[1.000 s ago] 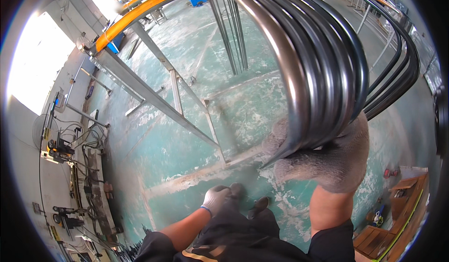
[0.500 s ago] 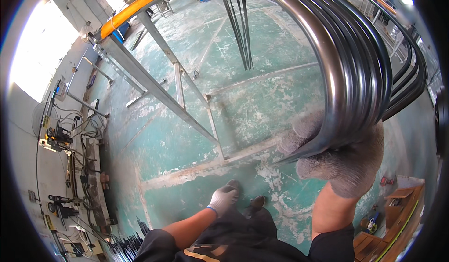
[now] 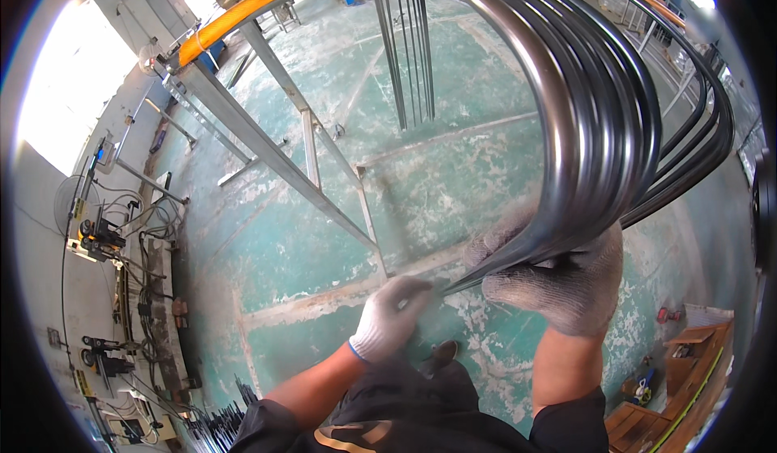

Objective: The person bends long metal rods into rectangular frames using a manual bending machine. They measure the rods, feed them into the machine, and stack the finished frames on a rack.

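Note:
A bundle of long, shiny dark flexible strips [image 3: 603, 129] arches down from the upper right, and its narrow ends point left. My right hand [image 3: 566, 287], in a grey-brown knit glove, is closed around the lower part of the bundle just behind those ends. The gloved fingers show on both sides of the strips. My left hand [image 3: 391, 315], in a white knit glove with darker fingertips, is beside the strip ends. Its fingers are curled and smeared by motion, and I cannot see whether they touch the strips.
A metal rack with an orange-covered top bar [image 3: 243, 24] stands ahead, its slanted legs reaching the worn green floor [image 3: 283, 259]. Thin dark strips [image 3: 413, 57] hang beyond it. Equipment with cables [image 3: 105, 234] lines the left wall. A wooden shelf unit [image 3: 688, 372] stands at lower right.
My left hand has risen from beside my legs to the strip ends. My right hand has moved left and slightly down with the bundle.

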Available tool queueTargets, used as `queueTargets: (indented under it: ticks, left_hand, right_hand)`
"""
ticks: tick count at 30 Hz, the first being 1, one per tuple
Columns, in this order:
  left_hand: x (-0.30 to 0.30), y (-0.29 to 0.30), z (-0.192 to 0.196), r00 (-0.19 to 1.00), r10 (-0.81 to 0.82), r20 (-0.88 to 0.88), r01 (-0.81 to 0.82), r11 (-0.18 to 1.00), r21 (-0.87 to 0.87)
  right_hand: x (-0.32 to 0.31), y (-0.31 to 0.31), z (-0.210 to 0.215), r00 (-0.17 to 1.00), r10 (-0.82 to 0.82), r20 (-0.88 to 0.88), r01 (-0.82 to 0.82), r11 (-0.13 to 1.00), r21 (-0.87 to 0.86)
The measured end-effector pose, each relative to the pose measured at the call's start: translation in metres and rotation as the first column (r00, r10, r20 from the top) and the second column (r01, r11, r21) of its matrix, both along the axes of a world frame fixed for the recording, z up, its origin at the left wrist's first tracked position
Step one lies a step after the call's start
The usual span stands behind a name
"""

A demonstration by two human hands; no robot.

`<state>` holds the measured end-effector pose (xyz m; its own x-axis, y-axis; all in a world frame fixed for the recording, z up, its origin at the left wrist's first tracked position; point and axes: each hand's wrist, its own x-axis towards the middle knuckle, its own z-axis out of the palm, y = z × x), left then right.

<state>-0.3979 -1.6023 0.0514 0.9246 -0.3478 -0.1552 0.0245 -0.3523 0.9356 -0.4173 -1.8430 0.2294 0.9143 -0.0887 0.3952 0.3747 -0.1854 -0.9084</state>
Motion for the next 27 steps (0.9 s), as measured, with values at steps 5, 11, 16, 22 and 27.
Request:
queueTargets:
  ticks: [5,11,16,22,27]
  left_hand:
    - [0.017,-0.036,0.083,0.790,-0.256,0.556,0.240,0.965,0.104]
    - [0.012,-0.042,0.093,0.766,-0.170,0.619,0.147,0.985,0.089]
    - [0.016,-0.034,0.100,0.622,-0.127,0.773,0.166,0.986,0.029]
    - [0.010,-0.039,0.115,0.637,-0.132,0.759,0.169,0.985,0.029]
    - [0.011,-0.039,0.096,0.665,-0.096,0.741,0.130,0.991,0.012]
  right_hand:
    - [0.004,-0.003,-0.005,0.999,0.044,0.025,-0.044,0.999,-0.013]
    - [0.000,-0.004,0.001,0.999,0.030,0.025,-0.028,0.996,-0.082]
    - [-0.004,-0.003,0.003,1.000,0.025,0.002,-0.025,1.000,0.018]
    - [-0.009,-0.006,0.015,0.999,-0.017,-0.050,0.016,0.999,-0.031]
    - [-0.004,-0.009,0.005,1.000,-0.002,0.013,0.002,1.000,0.001]
